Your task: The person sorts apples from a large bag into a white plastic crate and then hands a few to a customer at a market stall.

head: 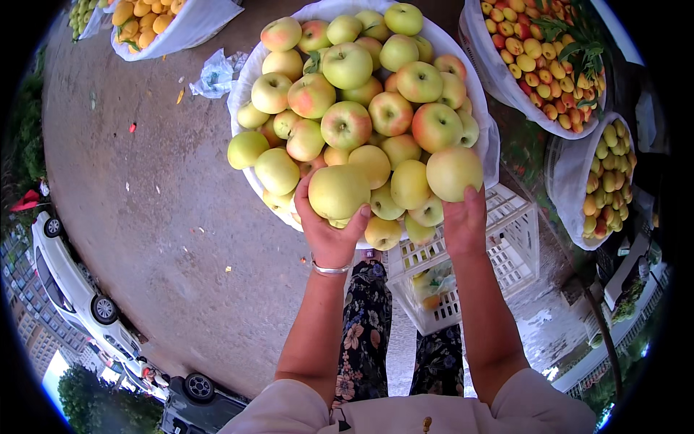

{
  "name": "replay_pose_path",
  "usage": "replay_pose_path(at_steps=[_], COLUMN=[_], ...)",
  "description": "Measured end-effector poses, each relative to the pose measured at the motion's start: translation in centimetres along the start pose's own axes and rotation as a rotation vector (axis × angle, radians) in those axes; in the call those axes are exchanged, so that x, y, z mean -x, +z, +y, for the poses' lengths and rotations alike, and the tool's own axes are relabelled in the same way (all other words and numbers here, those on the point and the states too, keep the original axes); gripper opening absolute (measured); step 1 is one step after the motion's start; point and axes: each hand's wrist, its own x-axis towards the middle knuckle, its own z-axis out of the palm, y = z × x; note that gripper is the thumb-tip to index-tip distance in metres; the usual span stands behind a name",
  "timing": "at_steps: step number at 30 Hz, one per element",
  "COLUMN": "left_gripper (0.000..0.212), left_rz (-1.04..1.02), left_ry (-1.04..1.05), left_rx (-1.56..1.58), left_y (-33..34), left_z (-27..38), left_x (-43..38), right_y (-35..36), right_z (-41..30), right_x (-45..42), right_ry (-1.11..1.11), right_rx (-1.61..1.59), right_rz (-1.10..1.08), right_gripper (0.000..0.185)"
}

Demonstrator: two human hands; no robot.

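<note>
A large round basket lined with white cloth [238, 103] is heaped with yellow-green apples, some blushed red, such as the one near its middle [346, 125]. At the near side of the heap my left hand [331, 228], with a silver bangle at the wrist, holds a big pale yellow apple [339, 192] between thumb and fingers. Further right, my right hand [467, 225] grips another yellow apple [454, 173] from below, at the basket's near right edge. Both held apples hide parts of the fruit behind them.
A white plastic crate [515, 233] with fruit inside stands below the basket's right side. Lined baskets of small red-yellow fruit [534, 49], greenish fruit [610, 173] and orange fruit [145, 21] surround it. A crumpled plastic bag [212, 76] lies left; cars [76, 293] are parked beyond.
</note>
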Motion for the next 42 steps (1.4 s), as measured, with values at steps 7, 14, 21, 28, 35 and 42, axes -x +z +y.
replay_pose_path(at_steps=[7, 14, 21, 28, 35, 42], left_gripper=[0.08, 0.079, 0.055, 0.038, 0.044, 0.05], left_rz=[0.069, 0.071, 0.092, 0.011, -0.201, -0.29], left_ry=[0.474, 0.42, 0.433, 0.354, 0.139, 0.034], left_rx=[-0.875, -0.944, -0.684, -0.293, -0.24, -0.298], left_y=[-2.9, -2.7, -4.1, -5.6, -2.7, -3.3], left_z=[-2.4, -3.1, -1.2, -0.6, -2.2, -1.6], left_x=[-2.8, -2.8, -5.6, -20.6, -28.8, -30.4], right_y=[1.2, 5.7, 15.6, 20.8, 20.9, 20.7], right_z=[-0.3, -1.5, -0.6, 2.9, 4.3, 4.1], right_x=[-1.7, -4.2, -11.7, -16.5, -18.7, -22.1], right_ry=[-0.068, -0.159, -0.38, -0.516, -0.617, -0.988], right_rx=[0.056, 0.271, 0.953, 1.515, 1.649, 1.474], right_rz=[-0.054, -0.141, -0.313, -0.332, -0.498, -0.966], right_gripper=[0.06, 0.065, 0.08, 0.087, 0.087, 0.049])
